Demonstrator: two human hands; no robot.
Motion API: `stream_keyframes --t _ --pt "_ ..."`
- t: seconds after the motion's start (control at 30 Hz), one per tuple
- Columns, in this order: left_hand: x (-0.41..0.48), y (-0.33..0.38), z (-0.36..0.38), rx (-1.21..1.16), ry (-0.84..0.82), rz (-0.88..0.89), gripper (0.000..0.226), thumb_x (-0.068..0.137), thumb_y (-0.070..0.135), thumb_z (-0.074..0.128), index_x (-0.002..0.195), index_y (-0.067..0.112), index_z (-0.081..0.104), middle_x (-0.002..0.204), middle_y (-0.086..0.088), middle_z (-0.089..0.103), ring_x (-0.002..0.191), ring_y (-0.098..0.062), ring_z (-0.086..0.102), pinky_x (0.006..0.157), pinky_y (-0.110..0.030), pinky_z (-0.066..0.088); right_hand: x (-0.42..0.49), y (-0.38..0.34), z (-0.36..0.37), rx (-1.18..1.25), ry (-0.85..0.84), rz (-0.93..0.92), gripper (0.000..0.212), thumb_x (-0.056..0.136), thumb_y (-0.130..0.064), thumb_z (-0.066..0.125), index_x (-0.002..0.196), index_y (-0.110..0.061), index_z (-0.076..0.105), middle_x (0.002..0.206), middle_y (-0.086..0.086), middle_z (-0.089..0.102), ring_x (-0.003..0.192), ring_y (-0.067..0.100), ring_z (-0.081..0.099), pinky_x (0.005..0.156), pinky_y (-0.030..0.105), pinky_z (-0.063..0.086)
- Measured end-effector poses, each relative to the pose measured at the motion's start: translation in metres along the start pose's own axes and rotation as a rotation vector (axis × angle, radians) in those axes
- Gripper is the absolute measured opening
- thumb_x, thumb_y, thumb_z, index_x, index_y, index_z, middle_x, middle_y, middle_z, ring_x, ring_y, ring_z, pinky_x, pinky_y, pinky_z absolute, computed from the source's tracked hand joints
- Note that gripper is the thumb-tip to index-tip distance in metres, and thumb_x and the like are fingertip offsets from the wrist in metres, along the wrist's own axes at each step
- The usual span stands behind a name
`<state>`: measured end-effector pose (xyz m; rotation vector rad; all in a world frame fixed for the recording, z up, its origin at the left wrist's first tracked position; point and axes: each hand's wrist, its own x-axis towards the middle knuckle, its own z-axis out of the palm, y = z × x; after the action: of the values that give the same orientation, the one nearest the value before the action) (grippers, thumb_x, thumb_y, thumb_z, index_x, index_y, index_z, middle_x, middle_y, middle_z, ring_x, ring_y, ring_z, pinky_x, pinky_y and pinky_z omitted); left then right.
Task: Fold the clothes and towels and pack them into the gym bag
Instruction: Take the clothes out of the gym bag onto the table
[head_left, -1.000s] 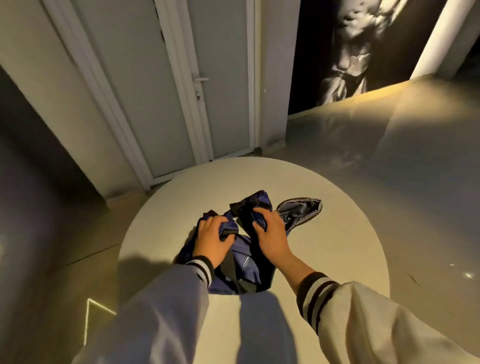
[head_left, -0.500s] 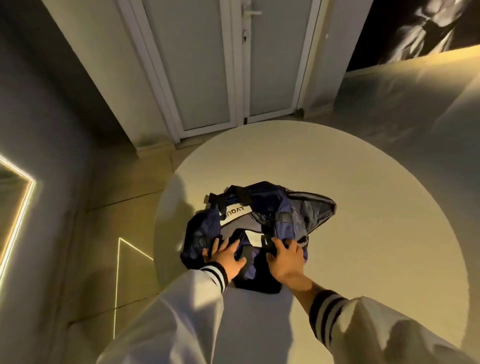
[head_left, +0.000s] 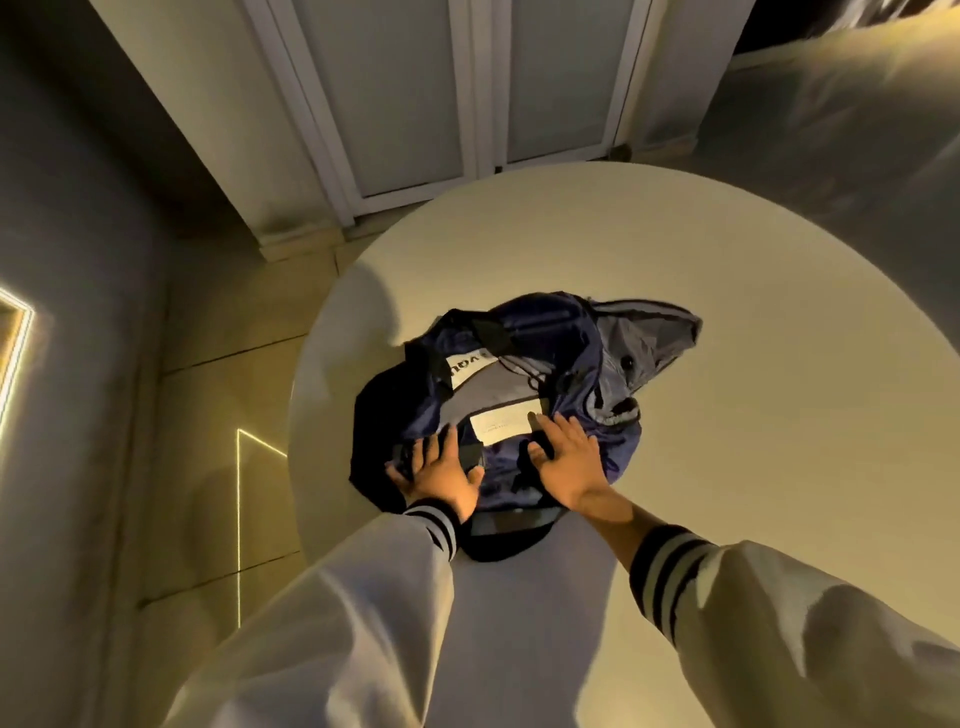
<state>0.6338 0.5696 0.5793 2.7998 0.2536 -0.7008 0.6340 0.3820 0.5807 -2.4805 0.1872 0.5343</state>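
A dark blue gym bag (head_left: 545, 332) lies crumpled on the round white table (head_left: 753, 415), with black straps, a white label and a grey lining showing at its right end. My left hand (head_left: 439, 473) lies flat on the bag's near left part, fingers spread. On the near middle of the bag, by a white tag (head_left: 501, 423), my right hand (head_left: 566, 462) presses with straight fingers. No clothes or towels show outside the bag.
The table's left edge drops to a tiled floor (head_left: 208, 415) with a lit line. White double doors (head_left: 457, 88) stand beyond the table. The table's right half is bare surface.
Both hands let go of the bag's fabric and now lie flat on its near side. The bag has spread open and flatter. The camera has tilted down.
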Motion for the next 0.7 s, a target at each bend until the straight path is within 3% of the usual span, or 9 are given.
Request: stream_keyframes --t 0.13,0.27,0.4,0.5,0.7 --pt "-0.023 0.031 -0.013 -0.017 0.190 0.098 0.073 0.094 0.028 0.055 0.155 0.035 0.016 0.162 0.003 0.021 0.148 -0.022 0.016 0.116 -0.051 0.013 -0.014 0.006 -0.004 0.105 0.172 -0.099 0.044 0.102 -0.023 0.052 0.145 -0.016 0.050 0.155 0.016 0.038 0.149 0.034 0.022 0.121 0.044 0.013" --pt "-0.066 0.080 -0.005 -0.177 0.170 0.328 0.051 0.095 0.027 0.054 0.144 0.034 0.043 0.155 0.008 0.034 0.142 -0.021 0.025 0.115 -0.042 0.022 -0.068 0.040 -0.023 0.158 0.305 -0.065 0.039 0.090 -0.019 0.054 0.124 -0.005 0.066 0.118 0.020 0.063 0.111 0.043 0.054 0.098 0.041 0.040" --pt "-0.125 0.144 0.030 -0.337 -0.050 0.534 0.037 0.096 0.019 0.055 0.133 0.024 0.058 0.138 -0.002 0.053 0.128 -0.027 0.047 0.108 -0.040 0.039 -0.152 0.103 -0.059 0.219 0.367 0.128 0.024 0.092 -0.005 0.057 0.111 0.004 0.068 0.105 0.025 0.068 0.101 0.045 0.060 0.088 0.046 0.047" --pt "-0.182 0.201 0.066 -0.335 -0.266 0.609 0.039 0.099 0.015 0.054 0.137 0.022 0.055 0.142 -0.004 0.051 0.131 -0.026 0.050 0.109 -0.037 0.041 -0.228 0.162 -0.077 0.328 0.430 0.316 0.033 0.100 -0.014 0.054 0.130 -0.003 0.062 0.126 0.019 0.065 0.121 0.035 0.057 0.099 0.035 0.041" --pt "-0.306 0.303 0.158 -0.206 -0.543 0.732 0.039 0.101 0.022 0.049 0.140 0.027 0.050 0.144 0.001 0.048 0.126 -0.019 0.052 0.097 -0.024 0.039 -0.368 0.284 -0.078 0.526 0.535 0.621 0.038 0.102 -0.020 0.049 0.139 -0.013 0.055 0.132 0.014 0.061 0.119 0.029 0.057 0.102 0.038 0.045"
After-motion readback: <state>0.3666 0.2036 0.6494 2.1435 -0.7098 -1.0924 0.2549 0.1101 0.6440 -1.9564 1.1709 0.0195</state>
